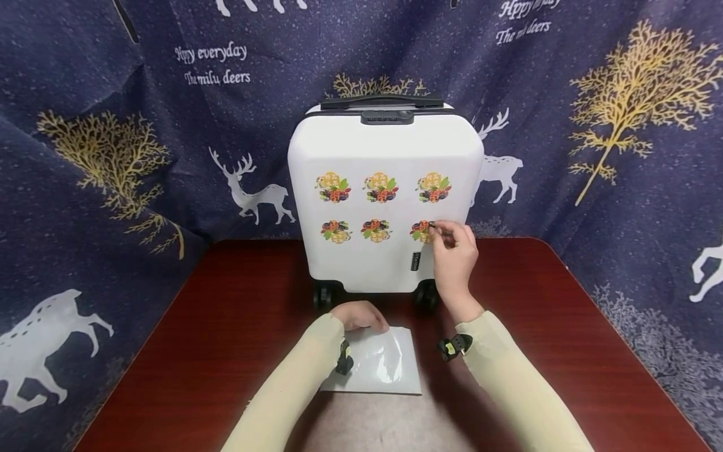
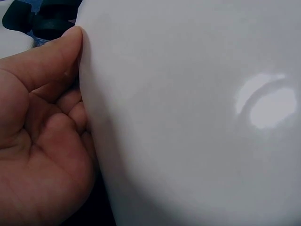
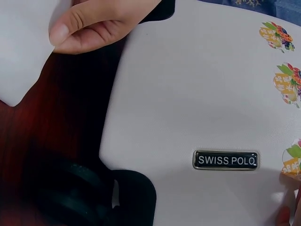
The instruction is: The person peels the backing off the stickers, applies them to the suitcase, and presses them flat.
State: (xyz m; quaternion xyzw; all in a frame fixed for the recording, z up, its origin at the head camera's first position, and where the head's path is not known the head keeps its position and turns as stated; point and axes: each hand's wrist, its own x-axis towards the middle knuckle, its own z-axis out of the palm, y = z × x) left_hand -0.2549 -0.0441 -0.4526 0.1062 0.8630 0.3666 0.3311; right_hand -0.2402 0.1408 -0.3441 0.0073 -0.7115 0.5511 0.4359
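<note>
A white hard-shell suitcase point(image 1: 384, 141) stands upright on the table, with two rows of fruit stickers on its front. My right hand point(image 1: 456, 254) is at the lower right sticker point(image 1: 419, 231), its thumb and forefinger pinching that sticker's right edge. Only fingertips of this hand show in the right wrist view, beside the same sticker point(image 3: 292, 162). Below the suitcase, my left hand point(image 1: 358, 316) holds a glossy white sheet point(image 1: 390, 367) by its far edge. In the left wrist view, the thumb lies along the edge of the sheet point(image 2: 188, 117), and the other fingers are partly behind it.
A black SWISS POLO badge point(image 3: 225, 160) sits on the suitcase below the lower right sticker. Black wheels point(image 1: 324, 296) support the case, and a black handle point(image 1: 383, 102) tops it. The dark red table point(image 1: 237, 314) meets a blue patterned cloth point(image 1: 237, 125) behind.
</note>
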